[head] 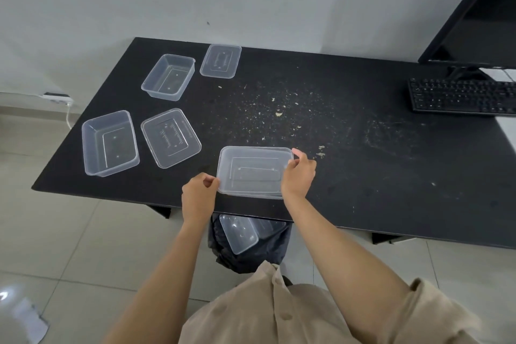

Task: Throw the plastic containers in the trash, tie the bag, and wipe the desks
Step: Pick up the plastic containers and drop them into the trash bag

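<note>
A clear plastic container [252,172] with its lid on lies near the black desk's front edge [363,226]. My right hand [298,174] grips its right end, thumb over the far corner. At its left end my left hand [198,195] pinches the rim. Two open containers [110,142] [169,77] and two loose lids [171,137] [220,60] lie at the desk's left. Below the desk edge stands a bin lined with a black trash bag [251,257], with clear containers [241,233] inside.
Crumbs [279,114] are scattered over the middle of the desk. A black keyboard [460,95] and a monitor [480,8] stand at the right. A white wall runs behind; a power strip [57,96] lies on the tiled floor at left.
</note>
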